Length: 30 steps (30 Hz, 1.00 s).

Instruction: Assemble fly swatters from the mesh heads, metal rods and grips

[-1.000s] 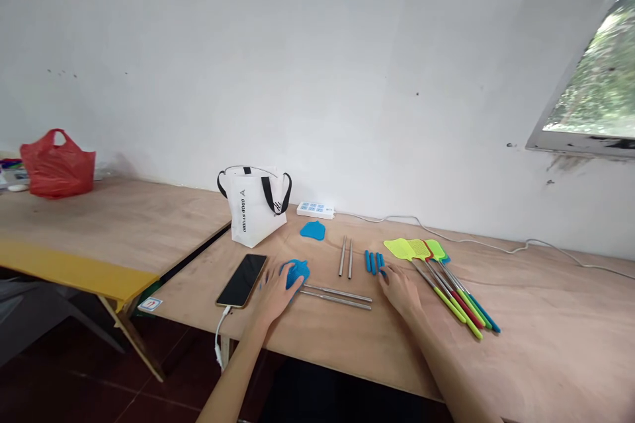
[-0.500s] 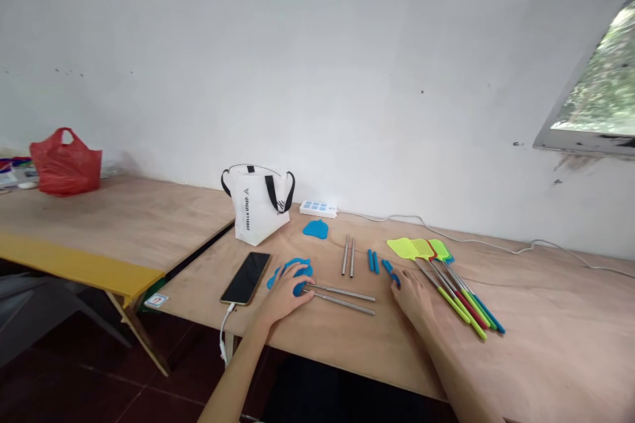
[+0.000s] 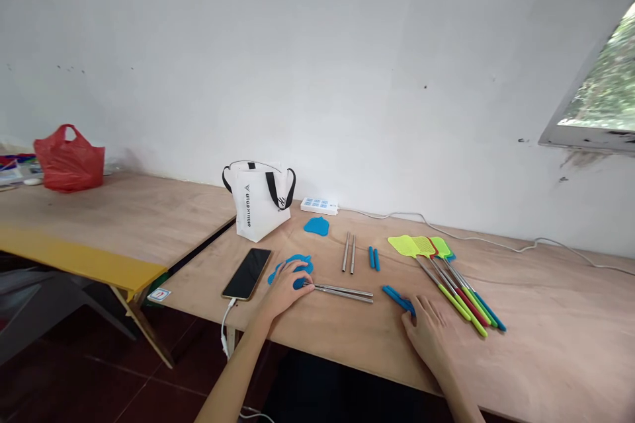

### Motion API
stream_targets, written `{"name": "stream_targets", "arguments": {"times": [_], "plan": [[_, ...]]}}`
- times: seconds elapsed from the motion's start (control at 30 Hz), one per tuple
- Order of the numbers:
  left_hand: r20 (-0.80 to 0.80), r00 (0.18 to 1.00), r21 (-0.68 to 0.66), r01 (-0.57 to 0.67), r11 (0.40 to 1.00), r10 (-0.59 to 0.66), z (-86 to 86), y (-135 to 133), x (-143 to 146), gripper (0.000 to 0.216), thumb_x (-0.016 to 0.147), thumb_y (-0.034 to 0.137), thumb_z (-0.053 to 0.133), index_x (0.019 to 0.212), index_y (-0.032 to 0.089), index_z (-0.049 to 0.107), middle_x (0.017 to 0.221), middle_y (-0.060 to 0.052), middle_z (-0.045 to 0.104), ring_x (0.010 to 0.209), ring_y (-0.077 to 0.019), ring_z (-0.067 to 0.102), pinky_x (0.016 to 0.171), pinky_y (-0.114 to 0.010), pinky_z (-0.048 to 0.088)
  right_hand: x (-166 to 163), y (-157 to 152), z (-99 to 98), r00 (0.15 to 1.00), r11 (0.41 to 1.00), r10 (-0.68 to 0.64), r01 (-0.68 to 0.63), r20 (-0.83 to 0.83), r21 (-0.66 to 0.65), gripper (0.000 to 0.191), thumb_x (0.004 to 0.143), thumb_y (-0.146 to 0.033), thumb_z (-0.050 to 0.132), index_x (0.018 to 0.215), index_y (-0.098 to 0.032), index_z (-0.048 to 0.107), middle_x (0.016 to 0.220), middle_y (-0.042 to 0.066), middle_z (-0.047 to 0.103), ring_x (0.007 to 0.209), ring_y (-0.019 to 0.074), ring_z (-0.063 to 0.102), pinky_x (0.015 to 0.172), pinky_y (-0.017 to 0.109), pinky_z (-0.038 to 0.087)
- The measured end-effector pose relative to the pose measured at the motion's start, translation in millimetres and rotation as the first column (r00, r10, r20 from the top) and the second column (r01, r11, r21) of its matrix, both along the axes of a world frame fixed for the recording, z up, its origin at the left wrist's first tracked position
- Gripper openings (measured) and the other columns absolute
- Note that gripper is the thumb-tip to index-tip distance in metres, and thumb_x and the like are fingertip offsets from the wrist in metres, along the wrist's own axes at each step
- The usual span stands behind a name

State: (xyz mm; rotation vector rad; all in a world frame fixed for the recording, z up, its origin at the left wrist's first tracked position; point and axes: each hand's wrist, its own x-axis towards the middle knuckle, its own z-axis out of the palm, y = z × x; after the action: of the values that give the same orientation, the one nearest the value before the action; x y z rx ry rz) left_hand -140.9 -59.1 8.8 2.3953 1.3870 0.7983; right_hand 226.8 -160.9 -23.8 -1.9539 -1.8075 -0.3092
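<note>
My left hand [image 3: 286,292] rests on the table with its thumb and fingers closed on the near ends of two thin metal rods [image 3: 347,293]. Under and beyond its fingers lie blue fly swatter heads [image 3: 300,259], partly covered by the hand. To the right, my right hand [image 3: 427,329] lies low on the wood, thumb and forefinger at the ends of two blue handle grips [image 3: 395,297]. Between and beyond the hands are two more metal rods [image 3: 349,254] and another pair of blue grips [image 3: 374,258]. One more blue swatter head [image 3: 316,226] lies farther back.
Assembled fly swatters [image 3: 446,284] in several colours lie at right. A charging phone [image 3: 247,273] and a white bag [image 3: 260,205] stand left. A power strip [image 3: 319,205] sits by the wall, its cable running right. A red plastic bag [image 3: 70,162] is on the other table [image 3: 149,205].
My right hand has drawn its two blue grips toward me and slightly right. The two rods at my left hand have come closer together. The other parts stay where they were.
</note>
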Motion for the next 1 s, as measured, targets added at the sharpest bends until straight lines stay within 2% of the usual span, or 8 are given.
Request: {"name": "stream_targets", "arguments": {"times": [0.13, 0.33, 0.67, 0.83, 1.0], "plan": [[0.009, 1.0, 0.008, -0.003, 1.0, 0.003, 3.3, -3.0, 1.0, 0.023, 0.092, 0.048, 0.063, 0.092, 0.029, 0.076, 0.139, -0.001, 0.058, 0.135, -0.0274, 0.048, 0.122, -0.051, 0.031, -3.5, -0.1, 1.4, 1.0, 1.0, -0.016, 0.016, 0.006, -0.015, 0.037, 0.088, -0.021, 0.044, 0.122, -0.023, 0.06, 0.11, 0.008, 0.068, 0.106, 0.027, 0.062, 0.091, 0.04, 0.043], [0.005, 1.0, 0.026, 0.003, 1.0, -0.003, 4.1, -4.1, 0.0, 0.022, 0.092, 0.048, 0.063, 0.092, 0.029, 0.076, 0.138, -0.001, 0.059, 0.134, -0.0273, 0.05, 0.12, -0.049, 0.035, -0.8, -0.5, -1.0, 1.0, 1.0, -0.004, 0.004, 0.028, 0.004, 0.032, 0.097, -0.034, 0.041, 0.116, -0.022, 0.063, 0.109, 0.01, 0.068, 0.103, 0.0287, 0.062, 0.087, 0.041, 0.045], [-0.025, 1.0, -0.002, -0.017, 1.0, 0.017, 11.5, -8.1, 11.0, 0.017, 0.091, 0.042, 0.065, 0.087, 0.028, 0.073, 0.136, 0.0, 0.061, 0.133, -0.0281, 0.05, 0.118, -0.05, 0.035, -1.9, -0.2, -2.0, 0.998, 0.999, -0.041, 0.04, 0.053, 0.029, 0.028, 0.097, -0.033, 0.04, 0.108, -0.023, 0.064, 0.103, 0.01, 0.068, 0.096, 0.027, 0.063, 0.084, 0.039, 0.046], [0.024, 1.0, -0.017, 0.0, 1.0, 0.0, 6.5, -8.4, 22.3, 0.017, 0.093, 0.04, 0.063, 0.088, 0.026, 0.071, 0.135, -0.002, 0.061, 0.134, -0.0275, 0.05, 0.12, -0.05, 0.033, -4.0, 0.0, -1.3, 0.995, 0.995, -0.093, 0.093, 0.022, 0.032, 0.031, 0.097, -0.033, 0.039, 0.117, -0.022, 0.061, 0.104, 0.009, 0.067, 0.101, 0.0275, 0.063, 0.083, 0.038, 0.046], [0.049, 0.999, -0.022, 0.012, 1.0, -0.011, 2.9, -7.1, 23.5, 0.017, 0.093, 0.041, 0.062, 0.089, 0.026, 0.07, 0.133, -0.002, 0.061, 0.133, -0.0271, 0.051, 0.121, -0.05, 0.031, -6.3, 0.0, 0.0, 0.998, 0.998, -0.065, 0.065, 0.0, -0.009, 0.037, 0.098, -0.034, 0.037, 0.127, -0.022, 0.057, 0.104, 0.008, 0.066, 0.097, 0.0265, 0.064, 0.076, 0.037, 0.047]]}}
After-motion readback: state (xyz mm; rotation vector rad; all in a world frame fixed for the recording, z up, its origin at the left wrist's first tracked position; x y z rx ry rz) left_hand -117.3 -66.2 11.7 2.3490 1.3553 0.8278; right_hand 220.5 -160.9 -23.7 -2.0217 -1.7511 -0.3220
